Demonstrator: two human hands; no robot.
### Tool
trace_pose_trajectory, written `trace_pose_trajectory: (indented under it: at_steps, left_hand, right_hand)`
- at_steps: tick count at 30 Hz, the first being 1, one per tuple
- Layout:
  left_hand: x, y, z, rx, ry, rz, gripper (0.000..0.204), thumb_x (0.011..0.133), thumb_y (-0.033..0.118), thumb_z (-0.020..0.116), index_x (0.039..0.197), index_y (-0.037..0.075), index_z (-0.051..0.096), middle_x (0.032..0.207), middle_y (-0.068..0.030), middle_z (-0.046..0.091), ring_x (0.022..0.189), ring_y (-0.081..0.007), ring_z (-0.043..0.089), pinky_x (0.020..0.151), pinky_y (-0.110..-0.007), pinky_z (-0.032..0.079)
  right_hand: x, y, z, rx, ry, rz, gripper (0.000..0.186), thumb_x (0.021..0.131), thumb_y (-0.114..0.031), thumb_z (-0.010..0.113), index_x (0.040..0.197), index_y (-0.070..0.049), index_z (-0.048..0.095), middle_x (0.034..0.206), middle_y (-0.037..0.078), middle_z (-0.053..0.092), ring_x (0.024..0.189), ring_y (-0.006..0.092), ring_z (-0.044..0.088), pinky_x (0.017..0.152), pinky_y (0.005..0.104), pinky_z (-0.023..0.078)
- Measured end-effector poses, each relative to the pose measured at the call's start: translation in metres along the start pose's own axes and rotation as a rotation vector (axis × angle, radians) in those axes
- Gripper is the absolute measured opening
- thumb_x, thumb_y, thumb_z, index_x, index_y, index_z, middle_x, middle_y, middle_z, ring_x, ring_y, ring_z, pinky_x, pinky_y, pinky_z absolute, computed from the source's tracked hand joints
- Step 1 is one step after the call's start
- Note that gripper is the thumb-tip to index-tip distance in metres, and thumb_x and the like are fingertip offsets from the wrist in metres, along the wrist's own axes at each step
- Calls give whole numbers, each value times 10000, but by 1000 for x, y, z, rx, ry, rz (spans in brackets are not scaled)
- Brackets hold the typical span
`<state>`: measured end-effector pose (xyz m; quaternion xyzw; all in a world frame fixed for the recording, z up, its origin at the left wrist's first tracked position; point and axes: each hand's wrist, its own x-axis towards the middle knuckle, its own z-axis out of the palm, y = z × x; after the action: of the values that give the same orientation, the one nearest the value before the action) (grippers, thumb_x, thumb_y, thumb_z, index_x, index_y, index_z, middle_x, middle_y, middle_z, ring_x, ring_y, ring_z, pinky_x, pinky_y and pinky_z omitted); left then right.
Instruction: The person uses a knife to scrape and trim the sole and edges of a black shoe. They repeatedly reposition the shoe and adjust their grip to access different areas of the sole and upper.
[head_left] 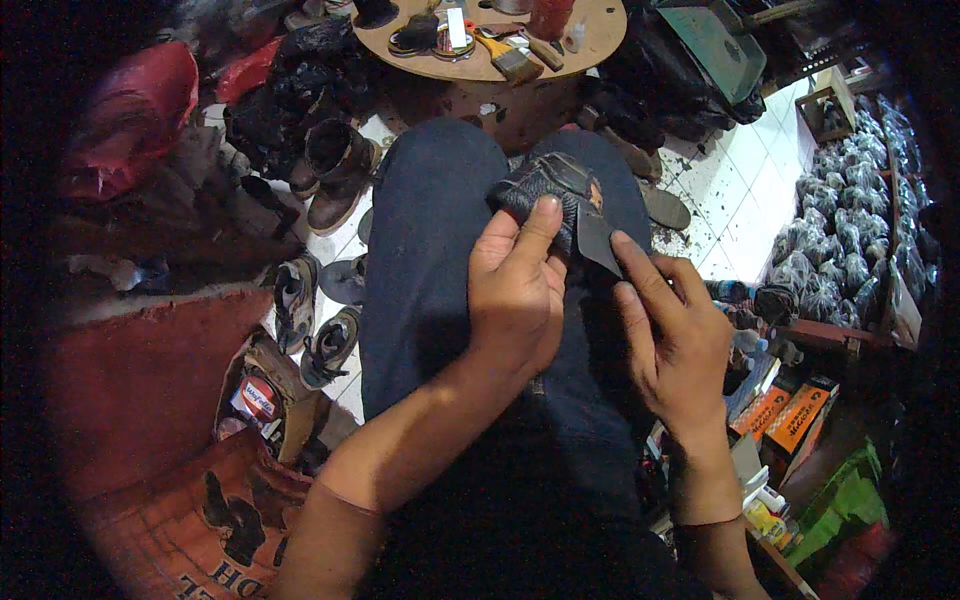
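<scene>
My left hand [518, 285] is closed around a dark shoe [545, 180] with a black textured surface, held above my knees. The thumb presses on its near side, and a small orange-brown patch shows at its right end. Between the fingers of my right hand [682, 345] is a thin, flat grey blade-like piece [597, 242]. Its upper end meets the right side of the shoe; whether it is metal or another sheet I cannot tell. The underside of the shoe is hidden by my left hand.
Ahead stands a round wooden table [400, 62] bearing a paintbrush [510, 62] and other tools. Boots [338, 170] and shoes crowd the floor at left. A green dustpan [712, 48] is at far right, with plastic-wrapped bundles [840, 220] and orange boxes [800, 415] nearer.
</scene>
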<state>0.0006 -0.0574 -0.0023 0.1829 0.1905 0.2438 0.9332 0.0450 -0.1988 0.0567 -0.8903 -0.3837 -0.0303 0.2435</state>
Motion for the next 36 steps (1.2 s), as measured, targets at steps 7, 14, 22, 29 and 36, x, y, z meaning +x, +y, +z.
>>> trace_pose_trajectory:
  at_steps: [7, 14, 22, 29, 36]
  left_hand:
    - [4, -7, -1, 39, -20, 48, 171, 1067, 125, 604, 1207, 33, 638, 1171, -86, 710, 1089, -182, 669, 1001, -339, 526]
    - [16, -11, -1, 73, 86, 54, 173, 1044, 122, 653, 1197, 41, 658, 1172, -76, 712, 1080, -179, 672, 992, -330, 534]
    - [-5, -18, 5, 237, 167, -64, 203, 1051, 103, 646, 1233, 13, 658, 1162, -48, 712, 1014, -95, 649, 884, -264, 517]
    - [10, -2, -7, 42, 28, 47, 234, 1047, 41, 620, 1269, -28, 643, 1232, -102, 711, 1116, -162, 669, 1025, -314, 500]
    - [8, -5, -11, 154, -29, 35, 288, 1010, -4, 633, 1296, -36, 618, 1236, -97, 706, 1143, -174, 664, 1046, -327, 501]
  right_hand:
    - [7, -7, 0, -70, 2, 66, 387, 948, -205, 733, 1335, -225, 721, 919, 88, 658, 663, 267, 669, 573, 383, 533]
    - [16, -10, 25, 20, 105, 119, 349, 985, -122, 691, 1327, -175, 735, 869, 102, 635, 685, 219, 627, 644, 331, 510]
    - [73, 3, 38, -43, 236, 271, 344, 1025, -230, 629, 1336, -109, 713, 979, 155, 707, 812, 336, 705, 777, 421, 560]
    - [89, 71, 6, 418, 240, 420, 410, 1096, -247, 557, 1379, 33, 652, 1340, 187, 701, 1243, 220, 646, 1082, 343, 465]
    - [8, 18, 13, 273, 89, 69, 343, 971, -83, 698, 1313, -86, 732, 943, 118, 708, 790, 227, 681, 739, 332, 536]
